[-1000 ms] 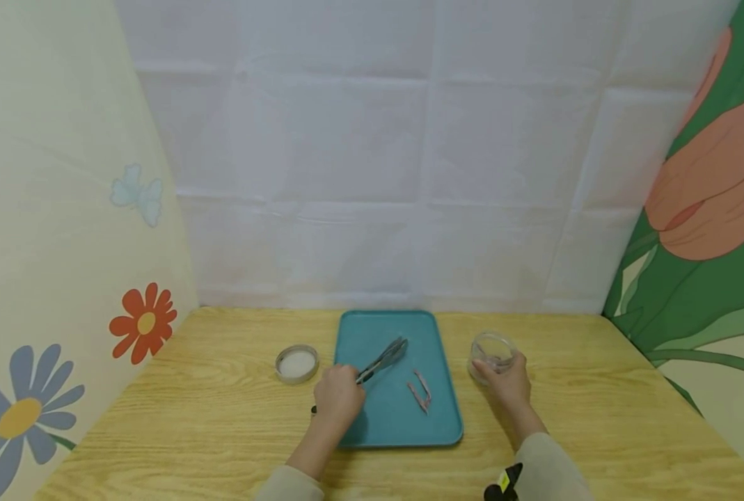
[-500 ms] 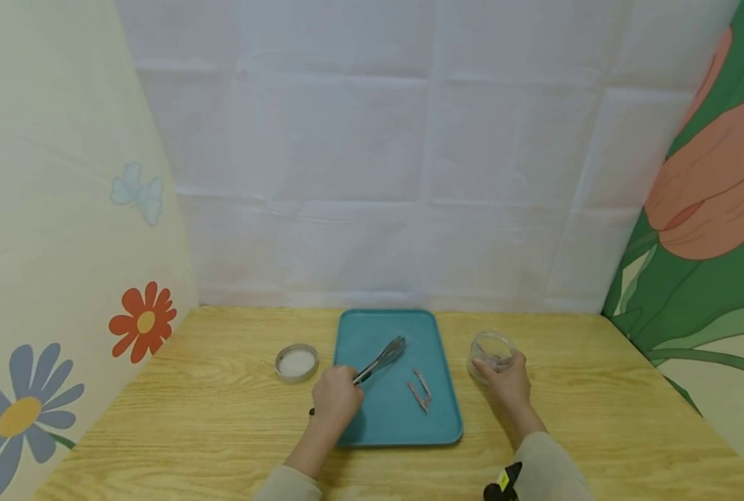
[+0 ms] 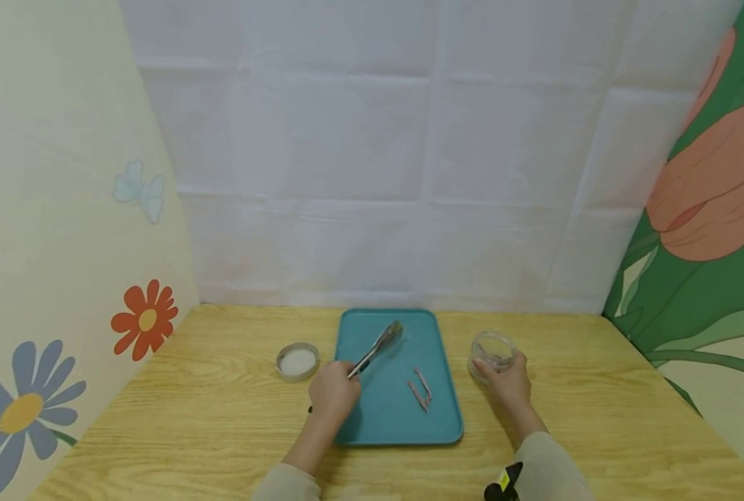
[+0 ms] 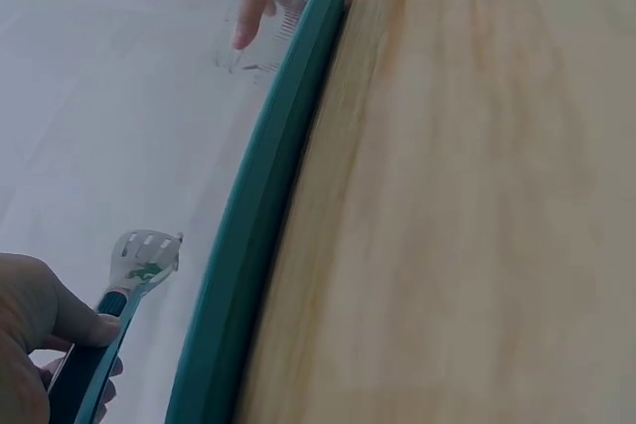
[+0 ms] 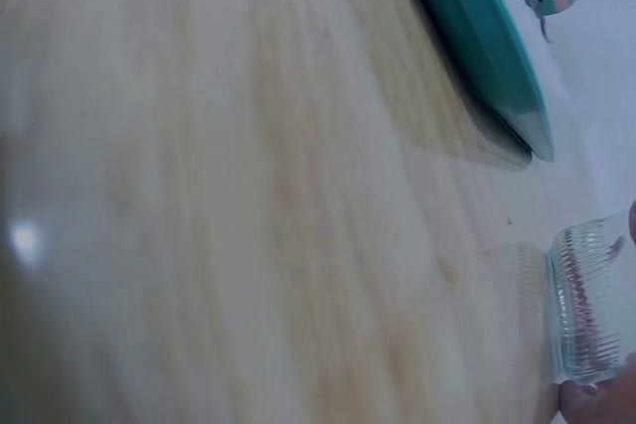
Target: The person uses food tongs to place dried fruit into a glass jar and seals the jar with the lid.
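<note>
Over the teal tray (image 3: pixel 390 417): tongs and jar being held.
The left hand (image 3: pixel 335 393) is gripping metal tongs (image 3: pixel 378 346), tips closed; the right hand (image 3: pixel 508 380) is clasping a clear jar (image 3: pixel 492 351).

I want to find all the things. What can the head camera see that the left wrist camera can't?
Only the head view shows the round lid on the wooden table, the two thin pieces lying on the tray, and the flower walls. Only the left wrist view shows the slotted tip of the tongs up close. Both show the teal tray, the left hand holding the tongs, and the right hand at the clear jar.
</note>
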The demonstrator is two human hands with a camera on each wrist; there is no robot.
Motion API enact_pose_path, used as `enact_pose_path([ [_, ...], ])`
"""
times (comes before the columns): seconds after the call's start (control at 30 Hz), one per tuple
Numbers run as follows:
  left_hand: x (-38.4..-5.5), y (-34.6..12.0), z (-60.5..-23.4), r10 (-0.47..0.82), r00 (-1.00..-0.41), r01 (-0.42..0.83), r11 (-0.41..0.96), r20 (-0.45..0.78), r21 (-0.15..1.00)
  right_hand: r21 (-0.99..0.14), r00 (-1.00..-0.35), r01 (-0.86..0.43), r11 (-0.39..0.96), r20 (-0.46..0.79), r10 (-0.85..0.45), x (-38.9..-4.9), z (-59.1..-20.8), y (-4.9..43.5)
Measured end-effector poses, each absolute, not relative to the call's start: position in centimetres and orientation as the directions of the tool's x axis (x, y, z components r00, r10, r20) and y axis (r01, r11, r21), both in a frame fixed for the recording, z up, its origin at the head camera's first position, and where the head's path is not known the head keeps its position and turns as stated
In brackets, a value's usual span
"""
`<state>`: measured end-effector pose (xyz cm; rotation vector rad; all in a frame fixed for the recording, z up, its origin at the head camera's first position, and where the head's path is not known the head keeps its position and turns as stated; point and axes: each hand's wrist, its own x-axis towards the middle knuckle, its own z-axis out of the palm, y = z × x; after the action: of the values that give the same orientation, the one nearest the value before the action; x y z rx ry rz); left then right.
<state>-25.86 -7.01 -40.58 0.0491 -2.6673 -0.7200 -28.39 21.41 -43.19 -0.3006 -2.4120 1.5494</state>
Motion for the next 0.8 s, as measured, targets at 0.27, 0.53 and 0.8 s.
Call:
enact_pose_path([
  [0.27,-26.6,-6.3,-39.7,-0.142,-0.894,0.107,0.853,0.426,0.511,-0.905,-0.944,0.031,0.425,0.112,0.309,-28.5,-43.4,21.5],
  [0.53,-26.9,-4.7,-38.0,-0.113,-0.865,0.176,0.844,0.489,0.506,-0.905,-0.944,0.027,0.424,0.117,0.309,-28.5,-43.5,21.6],
  [0.8,-26.9,-2.2,-36.6,-0.096,-0.864,0.214,0.819,0.494,0.533,-0.905,-0.943,0.026,0.425,0.119,0.311,-28.5,-43.5,21.5],
])
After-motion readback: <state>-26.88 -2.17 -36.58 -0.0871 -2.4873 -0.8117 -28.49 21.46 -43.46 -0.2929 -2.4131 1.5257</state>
